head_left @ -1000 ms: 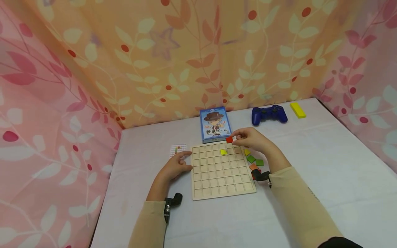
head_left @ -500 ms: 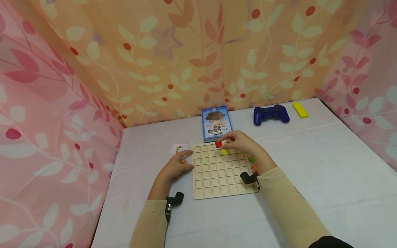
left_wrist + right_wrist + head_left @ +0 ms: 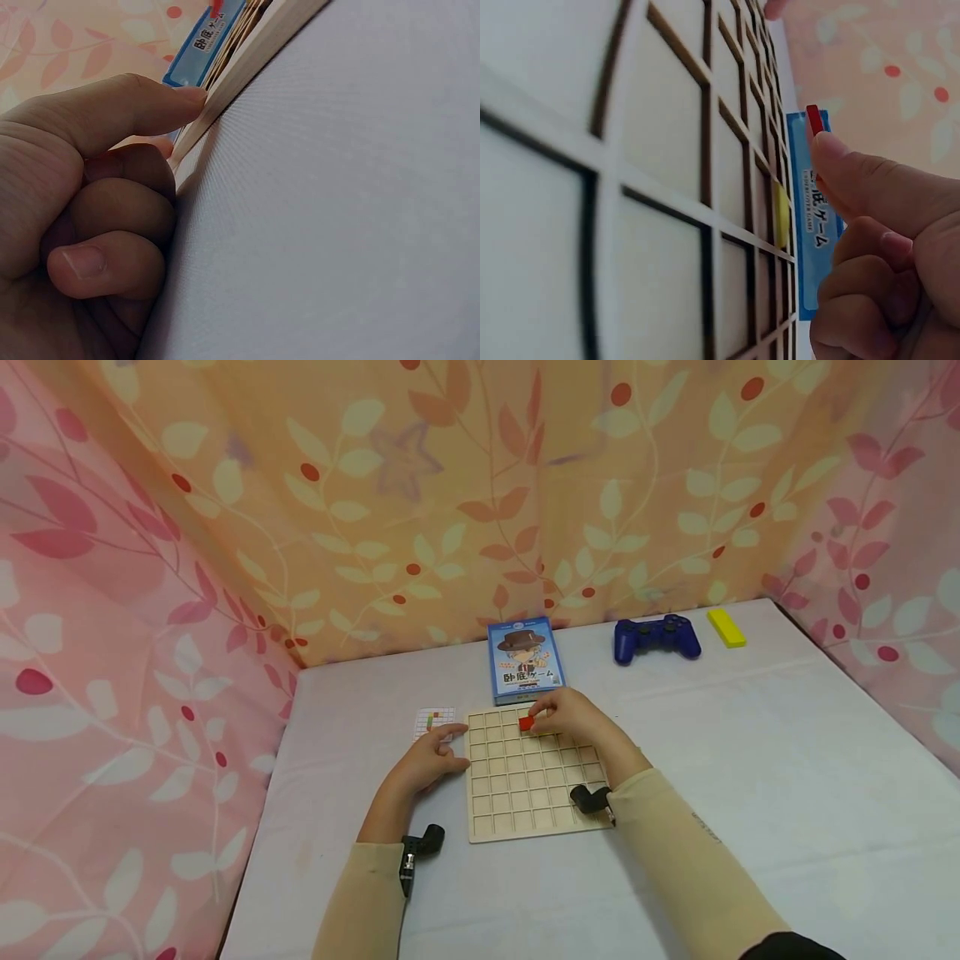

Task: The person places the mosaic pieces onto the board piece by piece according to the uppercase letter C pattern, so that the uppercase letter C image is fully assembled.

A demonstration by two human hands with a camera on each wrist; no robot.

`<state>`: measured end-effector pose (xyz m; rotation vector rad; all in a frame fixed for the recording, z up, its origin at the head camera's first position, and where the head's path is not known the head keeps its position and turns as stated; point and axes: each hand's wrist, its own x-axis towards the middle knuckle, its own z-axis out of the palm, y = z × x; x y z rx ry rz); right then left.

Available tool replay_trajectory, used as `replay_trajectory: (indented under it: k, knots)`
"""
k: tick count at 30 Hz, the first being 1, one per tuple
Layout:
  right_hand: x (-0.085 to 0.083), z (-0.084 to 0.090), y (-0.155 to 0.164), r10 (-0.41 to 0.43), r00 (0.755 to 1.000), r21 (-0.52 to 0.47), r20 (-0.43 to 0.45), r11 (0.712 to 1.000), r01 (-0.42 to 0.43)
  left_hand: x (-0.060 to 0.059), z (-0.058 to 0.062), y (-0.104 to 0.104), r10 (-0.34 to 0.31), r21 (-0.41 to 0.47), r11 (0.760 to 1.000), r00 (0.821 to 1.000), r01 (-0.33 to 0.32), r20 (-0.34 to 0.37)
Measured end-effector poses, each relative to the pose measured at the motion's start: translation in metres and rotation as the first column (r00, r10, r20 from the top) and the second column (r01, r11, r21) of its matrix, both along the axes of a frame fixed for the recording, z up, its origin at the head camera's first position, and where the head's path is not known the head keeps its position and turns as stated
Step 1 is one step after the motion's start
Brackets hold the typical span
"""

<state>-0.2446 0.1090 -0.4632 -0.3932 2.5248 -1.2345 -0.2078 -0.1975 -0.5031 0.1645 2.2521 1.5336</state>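
walls: draped fabric on three sides, hanging in soft folds down to the table edge.
back curtain point(image 3: 480, 485): orange-peach cloth printed with pale leaves, rust leaves and red berries.
left curtain point(image 3: 112, 652): pink cloth with larger red, pink and white leaves.
right curtain point(image 3: 885, 527): the same pink leaf print, meeting the back cloth at the far right corner.
table point(image 3: 750, 760): covered in plain pale lavender-grey cloth, with a faint crease running across its far right part.
light: even and soft, with only faint shadows.
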Motion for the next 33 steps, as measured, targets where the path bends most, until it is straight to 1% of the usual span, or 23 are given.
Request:
replay_trajectory:
  k: [2,7,10,16,21,27,33]
  knots:
    - [0.001,-0.002,-0.002,-0.004,1.000,0.015,0.000,1.000,0.004,0.000,0.000,0.000,0.002,0.002,1.000,1.000,-0.002,0.005]
    - [0.003,-0.006,-0.006,-0.023,0.999,0.063,-0.031,0.998,0.025,0.000,0.000,0.001,0.006,0.003,1.000,1.000,-0.006,0.003]
    - [0.004,-0.006,-0.008,-0.035,0.998,0.093,-0.048,0.995,0.040,0.001,0.000,0.001,0.009,0.002,1.000,1.000,-0.009,-0.001]
    - [0.006,-0.004,-0.010,-0.046,0.998,0.122,-0.047,0.991,0.051,0.001,0.000,0.001,0.011,-0.004,1.000,1.000,-0.011,-0.007]
    - [0.007,-0.003,-0.011,-0.039,0.997,0.148,-0.067,0.988,0.049,0.000,0.001,0.001,0.009,-0.007,1.000,1.000,-0.010,-0.008]
    - [0.005,-0.004,-0.013,-0.010,0.994,0.208,-0.108,0.978,0.032,0.000,0.000,0.001,0.011,-0.015,1.000,1.000,-0.011,-0.002]
    - [0.007,-0.003,-0.015,-0.019,0.994,0.231,-0.107,0.972,0.044,0.000,-0.001,0.001,0.015,-0.015,1.000,1.000,-0.015,-0.003]
